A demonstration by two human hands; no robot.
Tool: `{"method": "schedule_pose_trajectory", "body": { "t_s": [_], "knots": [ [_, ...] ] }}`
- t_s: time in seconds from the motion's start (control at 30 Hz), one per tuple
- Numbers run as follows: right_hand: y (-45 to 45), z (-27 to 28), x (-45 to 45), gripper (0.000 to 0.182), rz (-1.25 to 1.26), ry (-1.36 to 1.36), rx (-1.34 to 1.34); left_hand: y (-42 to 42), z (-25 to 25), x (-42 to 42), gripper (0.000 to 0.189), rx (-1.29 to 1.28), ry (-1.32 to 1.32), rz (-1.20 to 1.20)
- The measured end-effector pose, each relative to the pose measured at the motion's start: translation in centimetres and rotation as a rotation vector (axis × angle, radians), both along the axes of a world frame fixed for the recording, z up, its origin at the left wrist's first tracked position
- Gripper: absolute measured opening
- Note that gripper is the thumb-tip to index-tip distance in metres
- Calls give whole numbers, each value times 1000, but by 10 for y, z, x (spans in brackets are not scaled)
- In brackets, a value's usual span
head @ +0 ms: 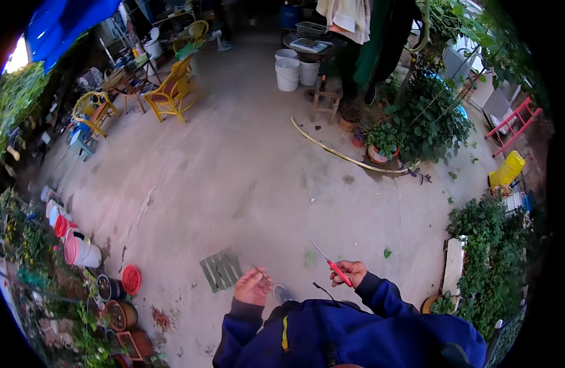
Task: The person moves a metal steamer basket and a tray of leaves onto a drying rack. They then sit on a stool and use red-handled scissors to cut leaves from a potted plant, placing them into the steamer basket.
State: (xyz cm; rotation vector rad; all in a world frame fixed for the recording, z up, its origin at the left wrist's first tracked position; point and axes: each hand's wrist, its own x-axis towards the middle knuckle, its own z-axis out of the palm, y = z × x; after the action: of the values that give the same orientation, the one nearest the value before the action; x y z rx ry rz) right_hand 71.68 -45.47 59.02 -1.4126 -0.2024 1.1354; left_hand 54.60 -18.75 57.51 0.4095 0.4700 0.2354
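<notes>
My right hand [351, 273] is closed around the handle of a red-handled tool [340, 273] with a thin metal shaft or blade, which points up and away to the left. Between the thumb and fingers of my left hand [253, 286] is a thin brownish stick [260, 272], too small to make out well. A green slatted mat or grate [221, 270] lies on the concrete floor [245, 175] just beyond my left hand. Below, a shoe [281, 293] shows between my two hands, which are apart.
Buckets [82, 250], pots and a red basin [131, 279] line the left side. Yellow cane chairs [170, 89] stand far left. White buckets [287, 73], a wooden stool [326, 101] and a curved hose [340, 152] are ahead right. Leafy plants [482, 257] border the right.
</notes>
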Motion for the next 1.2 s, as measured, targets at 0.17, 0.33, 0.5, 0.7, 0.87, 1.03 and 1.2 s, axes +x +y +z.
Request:
{"method": "schedule_pose_trajectory", "body": {
  "t_s": [0.17, 0.33, 0.5, 0.7, 0.87, 1.03, 1.2],
  "knots": [
    [60, -11, 54, 27, -210, 56, 85, 93, 13, 59, 12, 71, -8, -30],
    [30, -130, 111, 23, -212, -205, -102, 131, 5, 105, 4, 17, -37, 71],
    [89, -188, 211, 26, -188, -238, -168, 202, 20, 188, 7, 19, -27, 126],
    [245, -112, 334, 29, -164, -167, -277, 304, 21, 244, 9, 126, -101, 120],
    [346, -65, 412, 27, -180, 60, 88, 345, 36, 286, 7, 143, -64, 262],
    [431, -66, 499, 20, -351, 307, 183, 431, 20, 351, 13, 70, -19, 235],
    [429, -126, 518, 16, -600, 237, -44, 509, -16, 398, 12, -20, -6, 161]
  ]
}}
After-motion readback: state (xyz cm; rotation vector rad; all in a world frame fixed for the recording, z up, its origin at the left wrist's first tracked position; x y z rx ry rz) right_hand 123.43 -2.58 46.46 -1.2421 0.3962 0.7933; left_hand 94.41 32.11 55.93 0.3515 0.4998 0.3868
